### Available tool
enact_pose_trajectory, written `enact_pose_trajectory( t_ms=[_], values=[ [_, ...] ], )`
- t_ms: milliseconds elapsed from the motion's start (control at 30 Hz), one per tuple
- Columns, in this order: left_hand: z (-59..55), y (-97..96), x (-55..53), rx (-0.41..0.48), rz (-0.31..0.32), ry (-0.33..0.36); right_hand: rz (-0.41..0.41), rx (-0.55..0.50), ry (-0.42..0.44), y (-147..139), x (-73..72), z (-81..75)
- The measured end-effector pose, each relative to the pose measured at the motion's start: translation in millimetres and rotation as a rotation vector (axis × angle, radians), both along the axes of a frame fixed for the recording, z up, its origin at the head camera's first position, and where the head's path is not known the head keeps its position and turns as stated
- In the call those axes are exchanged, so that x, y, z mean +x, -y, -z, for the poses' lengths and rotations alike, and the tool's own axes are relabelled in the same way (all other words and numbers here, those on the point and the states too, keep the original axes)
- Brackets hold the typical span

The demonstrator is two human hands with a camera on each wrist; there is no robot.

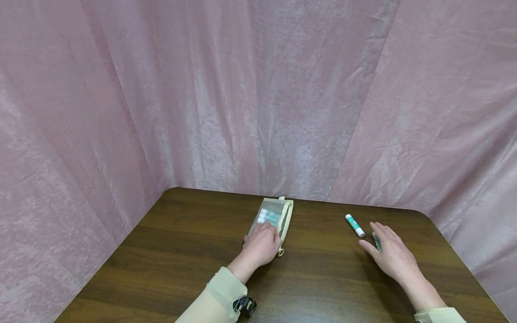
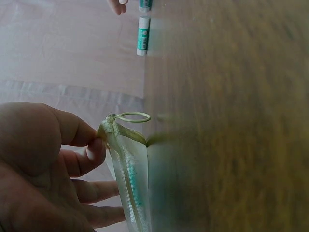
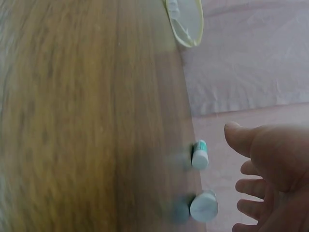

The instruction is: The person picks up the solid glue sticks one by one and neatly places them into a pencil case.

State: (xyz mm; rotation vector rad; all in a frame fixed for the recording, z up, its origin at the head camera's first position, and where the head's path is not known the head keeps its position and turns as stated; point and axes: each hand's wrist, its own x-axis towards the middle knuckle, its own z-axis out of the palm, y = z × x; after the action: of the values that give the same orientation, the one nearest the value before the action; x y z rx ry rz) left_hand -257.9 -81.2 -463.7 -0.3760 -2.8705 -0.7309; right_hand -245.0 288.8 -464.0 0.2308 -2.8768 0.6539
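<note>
A mesh zip pouch (image 1: 276, 205) with a pale yellow edge lies at the back middle of the table. Several glue sticks (image 1: 268, 216) with white caps and teal labels show through its mesh. My left hand (image 1: 262, 244) pinches the pouch's near corner between thumb and finger, close to the ring pull (image 2: 135, 117). On the right, one glue stick (image 1: 355, 225) lies loose on the wood. A second loose glue stick (image 1: 376, 241) is partly hidden beneath my right hand (image 1: 391, 253). That hand hovers with fingers relaxed and holds nothing; the right wrist view shows a gap between it and both sticks.
The dark wooden table (image 1: 181, 233) has rounded back corners. Pink velvet curtains (image 1: 291, 98) hang right behind it and along both sides. A black strap buckle (image 1: 244, 306) sits at my left sleeve.
</note>
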Motion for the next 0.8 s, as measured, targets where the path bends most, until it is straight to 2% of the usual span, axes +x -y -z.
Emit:
enact_pose_trajectory(
  t_ms=[800],
  values=[
    [1.2,0.5,-0.5,-0.002,0.001,0.008,0.016,0.053,0.067,-27,-2.3,6.0]
  ],
)
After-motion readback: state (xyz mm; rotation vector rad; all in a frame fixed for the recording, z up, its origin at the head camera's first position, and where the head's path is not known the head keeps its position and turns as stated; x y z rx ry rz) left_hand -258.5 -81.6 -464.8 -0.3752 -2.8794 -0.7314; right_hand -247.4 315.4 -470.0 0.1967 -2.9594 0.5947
